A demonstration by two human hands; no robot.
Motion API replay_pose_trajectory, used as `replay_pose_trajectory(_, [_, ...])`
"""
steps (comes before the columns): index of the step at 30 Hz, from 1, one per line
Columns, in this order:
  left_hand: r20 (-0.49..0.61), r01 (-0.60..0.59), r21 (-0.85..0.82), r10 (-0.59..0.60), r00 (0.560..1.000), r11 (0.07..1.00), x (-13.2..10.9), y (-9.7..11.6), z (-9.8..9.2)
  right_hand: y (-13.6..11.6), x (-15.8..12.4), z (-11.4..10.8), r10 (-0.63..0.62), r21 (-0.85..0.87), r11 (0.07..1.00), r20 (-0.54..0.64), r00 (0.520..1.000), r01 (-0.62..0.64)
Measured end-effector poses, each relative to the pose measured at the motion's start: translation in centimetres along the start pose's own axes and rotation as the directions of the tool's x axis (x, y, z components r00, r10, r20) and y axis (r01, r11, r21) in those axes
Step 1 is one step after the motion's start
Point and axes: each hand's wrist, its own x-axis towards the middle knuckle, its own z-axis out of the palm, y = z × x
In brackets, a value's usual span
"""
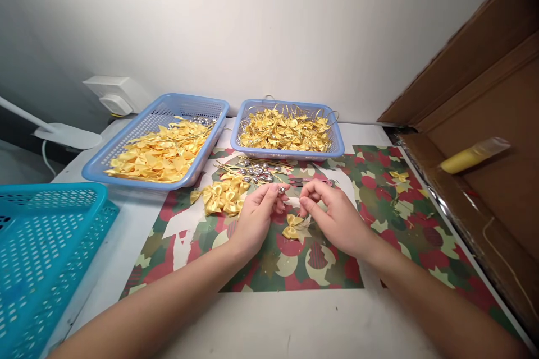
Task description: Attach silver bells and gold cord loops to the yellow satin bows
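Note:
My left hand (257,216) is closed in a pinch on a small silver bell (281,189) above the patterned paper mat (379,207). My right hand (332,214) faces it, fingers pinched together near a thin gold thread; what they hold is too small to make out. A yellow satin bow (293,226) lies on the mat between and just below the two hands. A loose pile of yellow bows (223,195) sits left of my left hand, with several silver bells (256,171) and gold threads behind it.
Two light-blue baskets stand at the back: the left basket (126,146) holds plain yellow bows, the right basket (290,152) bows with gold loops. A teal basket (46,247) is at the near left. A cardboard wall (497,123) and a yellow tube (471,157) are on the right.

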Motion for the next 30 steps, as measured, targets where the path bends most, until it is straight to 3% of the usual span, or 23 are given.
replay_pose_trajectory(7, [0.100,0.024,-0.040,-0.020,0.995,0.999,-0.4,-0.5,0.3,-0.1,-0.4,1.1,0.005,0.079,0.997,-0.011,1.000,-0.004])
replay_pose_trajectory(12, [0.118,0.002,0.030,-0.006,0.993,1.000,-0.5,-0.4,0.3,-0.5,-0.4,1.0,0.042,0.100,0.994,-0.017,0.999,-0.040])
replay_pose_trajectory(19, [0.262,-0.288,0.269,0.218,0.940,0.919,-0.3,0.8,0.1,-0.3,-0.3,0.8,0.033,0.191,0.981,-0.006,0.999,-0.031])
replay_pose_trajectory(26, [0.166,-0.315,0.278,0.277,0.946,0.908,0.2,1.3,-0.7,0.1,-0.3,0.8,0.012,0.246,0.969,0.038,0.999,-0.021])
replay_pose_trajectory(30, [0.180,-0.416,0.321,0.377,0.909,0.851,0.3,1.5,-0.8,-0.3,-0.2,0.3,-0.019,0.250,0.968,0.081,0.997,-0.002])
